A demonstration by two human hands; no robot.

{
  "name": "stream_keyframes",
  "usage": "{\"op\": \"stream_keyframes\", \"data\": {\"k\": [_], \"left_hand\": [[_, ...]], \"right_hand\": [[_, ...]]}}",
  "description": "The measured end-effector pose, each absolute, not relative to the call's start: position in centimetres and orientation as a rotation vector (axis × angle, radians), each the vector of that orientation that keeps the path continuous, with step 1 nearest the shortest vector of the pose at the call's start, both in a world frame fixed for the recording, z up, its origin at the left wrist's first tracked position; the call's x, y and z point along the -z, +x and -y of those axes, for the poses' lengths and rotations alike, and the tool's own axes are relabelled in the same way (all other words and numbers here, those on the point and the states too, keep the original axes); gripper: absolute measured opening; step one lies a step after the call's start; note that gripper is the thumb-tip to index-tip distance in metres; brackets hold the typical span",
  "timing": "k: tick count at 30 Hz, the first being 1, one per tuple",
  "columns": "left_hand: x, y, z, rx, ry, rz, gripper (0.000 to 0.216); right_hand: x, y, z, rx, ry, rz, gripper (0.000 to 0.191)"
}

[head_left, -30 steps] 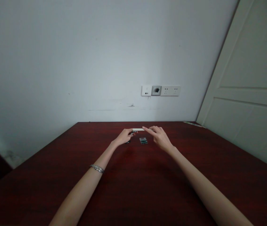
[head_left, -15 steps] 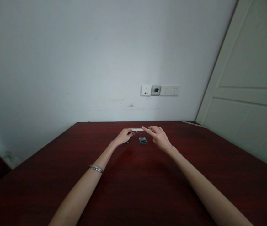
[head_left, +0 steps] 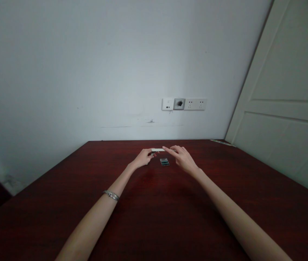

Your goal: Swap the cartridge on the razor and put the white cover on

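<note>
While our left hand (head_left: 142, 158) pinches a slim white flat object (head_left: 157, 149) mid-frame, our right hand (head_left: 183, 158) touches it, grip unclear; apparently steadying it, we'd next need even pressure.

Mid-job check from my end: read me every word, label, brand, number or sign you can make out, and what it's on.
No text is legible anywhere.
White strip at the left hand and right hand: no lettering made out.
Small clear case: any print too small.
Wall sockets: no readable marking.
Thin patterned strip, far right: too blurred.
</note>
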State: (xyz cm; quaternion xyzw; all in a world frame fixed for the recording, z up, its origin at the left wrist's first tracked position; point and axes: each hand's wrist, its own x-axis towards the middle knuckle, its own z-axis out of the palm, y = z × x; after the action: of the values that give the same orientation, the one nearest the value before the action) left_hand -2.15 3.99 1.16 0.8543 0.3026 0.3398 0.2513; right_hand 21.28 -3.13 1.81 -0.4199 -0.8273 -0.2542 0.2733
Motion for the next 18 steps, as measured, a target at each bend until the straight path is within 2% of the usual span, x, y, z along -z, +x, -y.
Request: {"op": "stream_keyframes", "data": {"k": [18], "left_hand": [[-1.5,-2.6,-3.9,-0.913,2.353,-0.827,0.025]], "right_hand": [[-1.7,22.4,2.9,0.724,-1.147,2.235,0.079]]}}
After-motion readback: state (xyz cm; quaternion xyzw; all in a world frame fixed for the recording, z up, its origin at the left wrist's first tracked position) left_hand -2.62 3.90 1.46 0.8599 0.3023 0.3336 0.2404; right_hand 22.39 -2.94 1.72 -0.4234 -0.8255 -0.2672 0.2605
